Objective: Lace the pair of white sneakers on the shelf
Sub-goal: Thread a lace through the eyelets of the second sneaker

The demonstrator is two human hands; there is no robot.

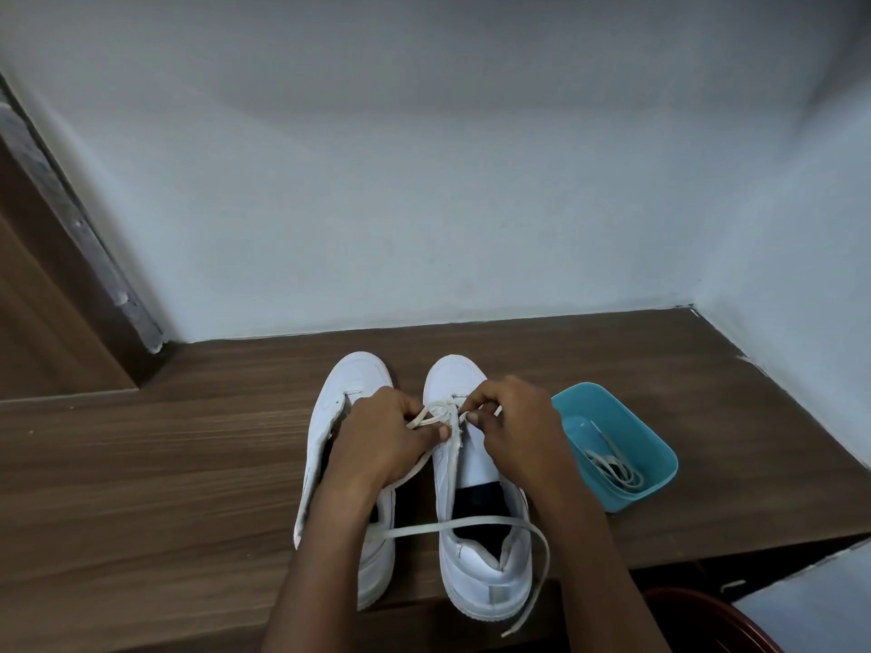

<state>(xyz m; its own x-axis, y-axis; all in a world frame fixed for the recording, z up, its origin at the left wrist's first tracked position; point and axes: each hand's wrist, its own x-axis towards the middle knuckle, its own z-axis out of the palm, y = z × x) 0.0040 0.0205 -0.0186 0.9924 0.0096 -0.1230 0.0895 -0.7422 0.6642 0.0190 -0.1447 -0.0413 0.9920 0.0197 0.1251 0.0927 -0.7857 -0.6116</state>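
Dark wood-grain shelf (pixel 165 487) runs across the near half of the view, backed by a pale blue-white wall (pixel 424 205) that turns a corner at the far right, with a brown wooden panel (pixel 47 299) standing at the far left. Two white sneakers stand side by side near the middle of the shelf, toes pointing toward the wall and heels at the near edge. Both hands meet over the far end of the right sneaker (pixel 452 374), at the eyelets closest to its toe. The left hand (pixel 382 440) reaches across the left sneaker (pixel 358 374), fingers curled, pinching a strand of the off-white lace (pixel 452 525) between thumb and fingers. The right hand (pixel 518 431) comes in from the right side of the same shoe, its fingers also curled and pinching the lace just beside the left hand's grip. A loose run of lace crosses the open collars of both shoes, loops past the right shoe's heel and trails over the near edge of the shelf. Just right of the right hand sits a blue tub (pixel 603 402) with a second lace (pixel 612 468) coiled inside. The left forearm hides most of the left sneaker's tongue and opening, so its eyelets cannot be made out. How many eyelets are threaded under the fingers is hard to tell. A reddish-brown curved object (pixel 697 615) is cut off at the near right.
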